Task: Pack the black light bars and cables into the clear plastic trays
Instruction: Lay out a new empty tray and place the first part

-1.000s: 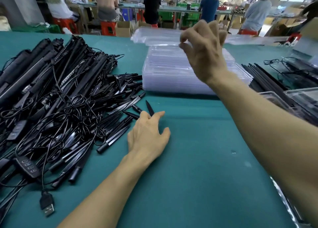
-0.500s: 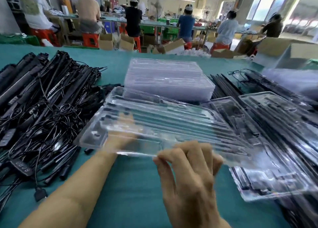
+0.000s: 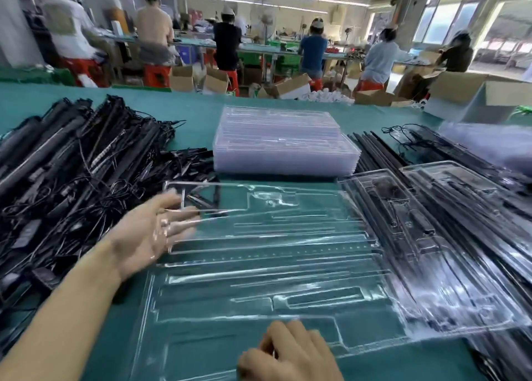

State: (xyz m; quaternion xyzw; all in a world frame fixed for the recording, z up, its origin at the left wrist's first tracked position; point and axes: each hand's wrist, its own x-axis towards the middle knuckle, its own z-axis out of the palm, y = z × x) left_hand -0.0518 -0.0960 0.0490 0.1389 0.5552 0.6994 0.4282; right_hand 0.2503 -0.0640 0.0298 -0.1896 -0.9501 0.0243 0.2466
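An empty clear plastic tray [image 3: 259, 265] lies opened out flat on the green table in front of me. My left hand [image 3: 144, 236] is palm up with straight fingers at the tray's left edge, its fingertips showing through the plastic. My right hand [image 3: 288, 354] has curled fingers at the tray's near edge and grips it. A big tangled pile of black light bars and cables [image 3: 72, 179] lies to the left, touching the tray's far left corner.
A stack of empty clear trays [image 3: 282, 147] stands behind the open one. Filled trays [image 3: 431, 236] overlap at the right, with loose black bars [image 3: 383, 156] behind them. Cardboard boxes [image 3: 475, 98] sit far right. People work at benches beyond.
My right hand took a tray off the stack and brought it toward me. The tray now lies opened flat, and my left hand has moved from the table to its left edge.
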